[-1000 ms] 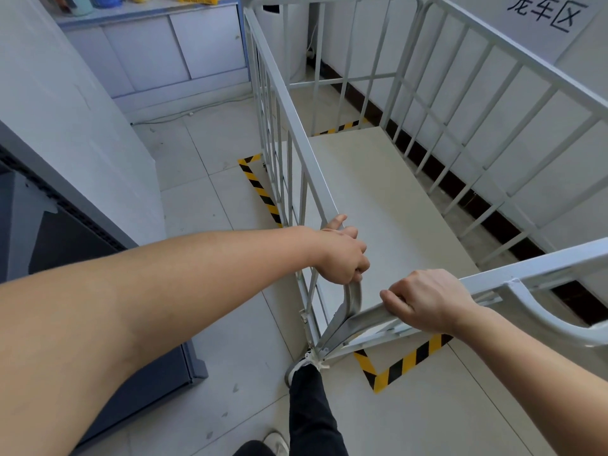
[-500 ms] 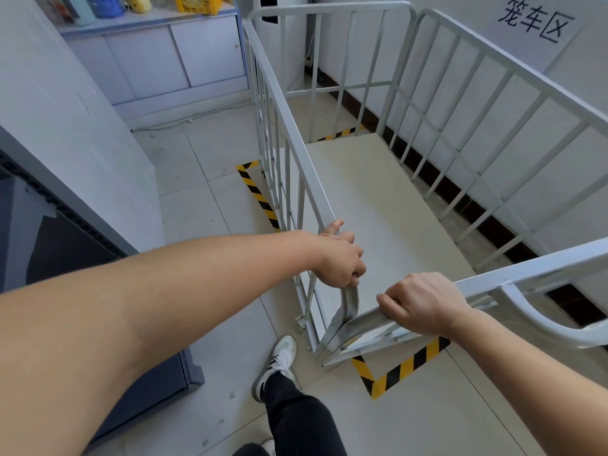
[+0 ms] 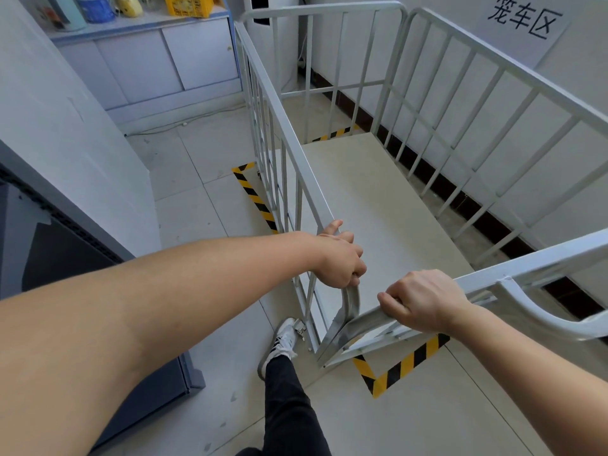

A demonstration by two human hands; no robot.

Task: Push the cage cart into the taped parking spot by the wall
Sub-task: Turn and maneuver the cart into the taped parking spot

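Observation:
The white metal cage cart (image 3: 404,103) fills the middle and right of the view, its beige deck (image 3: 368,199) empty. My left hand (image 3: 339,258) grips the near end of the cart's left top rail. My right hand (image 3: 424,301) grips the near top rail beside the corner. Yellow-and-black floor tape shows as a left strip (image 3: 253,195), a near corner (image 3: 394,366) and a far piece (image 3: 332,133). The cart stands along the right wall, inside the tape. A foot in a white shoe (image 3: 283,343) sits by the cart's near left caster.
A white wall with a dark skirting (image 3: 477,192) runs close along the cart's right side, with a paper sign (image 3: 523,18) on it. A low cabinet (image 3: 158,64) stands at the back left. A grey unit (image 3: 65,245) stands on the left, leaving a tiled aisle (image 3: 197,205).
The view has tilted up a little and the cart has edged further along the wall. The foot has stepped forward next to the near left caster. Both hands keep their grip.

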